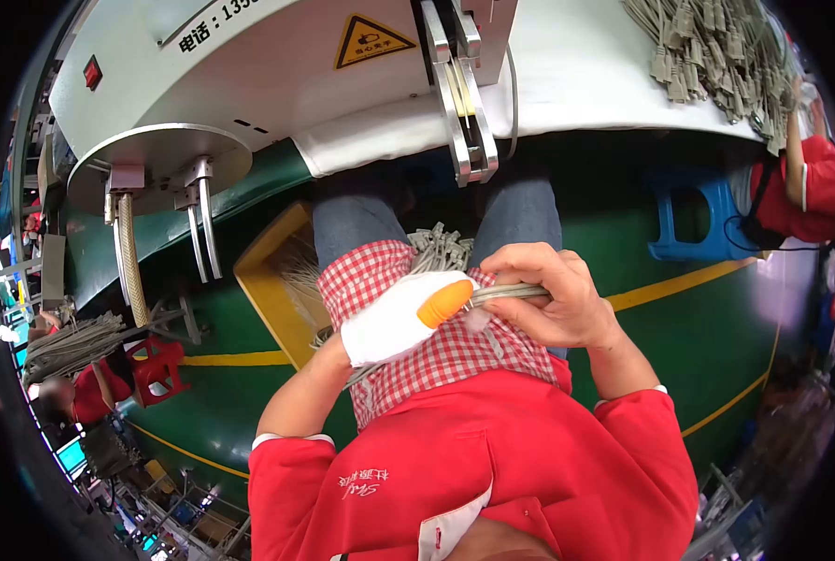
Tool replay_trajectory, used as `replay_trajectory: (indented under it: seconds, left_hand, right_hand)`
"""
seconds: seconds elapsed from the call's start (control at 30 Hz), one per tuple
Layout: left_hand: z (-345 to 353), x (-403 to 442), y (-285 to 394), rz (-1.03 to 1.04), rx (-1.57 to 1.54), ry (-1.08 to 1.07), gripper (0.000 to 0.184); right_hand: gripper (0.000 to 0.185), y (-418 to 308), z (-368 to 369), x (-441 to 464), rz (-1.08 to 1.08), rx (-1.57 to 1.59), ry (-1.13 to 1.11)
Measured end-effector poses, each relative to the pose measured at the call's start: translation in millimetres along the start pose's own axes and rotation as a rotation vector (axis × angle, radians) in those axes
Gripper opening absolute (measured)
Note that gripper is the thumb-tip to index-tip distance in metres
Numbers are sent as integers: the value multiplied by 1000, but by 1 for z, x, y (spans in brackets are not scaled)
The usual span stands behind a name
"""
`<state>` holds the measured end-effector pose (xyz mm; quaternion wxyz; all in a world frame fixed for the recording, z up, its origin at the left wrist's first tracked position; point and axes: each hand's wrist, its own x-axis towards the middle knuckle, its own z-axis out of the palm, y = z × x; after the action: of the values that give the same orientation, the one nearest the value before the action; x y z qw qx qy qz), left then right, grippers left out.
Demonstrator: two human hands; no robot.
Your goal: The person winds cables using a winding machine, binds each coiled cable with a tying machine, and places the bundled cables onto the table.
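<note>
Grips cable bundle (518, 292) in left hand (406, 316) and right hand (563, 301) (presumably for steadiness); carries connectors (441, 249) at far edge of apron (455, 360).

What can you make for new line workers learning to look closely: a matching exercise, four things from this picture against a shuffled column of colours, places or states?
Things
1. Left hand
2. Right hand
3. Cloth over the lap
4. Triangular warning sticker

Colours, places or states
A. Red-and-white checked
B. Bare, without a glove
C. On the front of the machine
D. In a white glove with orange at the thumb

Right pairs
1-D, 2-B, 3-A, 4-C
</note>
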<state>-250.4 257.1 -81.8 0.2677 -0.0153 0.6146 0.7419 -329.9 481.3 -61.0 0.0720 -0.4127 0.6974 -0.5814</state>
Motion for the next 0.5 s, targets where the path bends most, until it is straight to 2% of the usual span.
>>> replay_trajectory:
  seconds: [0.03,0.13,0.23,0.3,0.37,0.43,0.5]
  left_hand:
    - [8,3,0,-102,-114,25,27]
    - [22,16,7,262,517,92,22]
    - [31,30,0,451,674,144,18]
    - [32,38,-5,461,540,210,21]
    - [28,36,-11,450,424,304,21]
    - [17,27,-8,332,330,307,18]
    - [12,18,-16,280,214,411,17]
  right_hand:
    - [37,-1,2,0,-6,-42,22]
    - [35,-6,9,-5,30,-122,113]
    - [31,-15,-2,-13,194,-194,118]
    - [30,-29,-38,-15,296,-339,36]
    - [24,-51,-74,-10,301,-551,276]
    - [20,-46,-101,-1,148,-580,649]
    - [20,-22,-114,30,-59,-692,745]
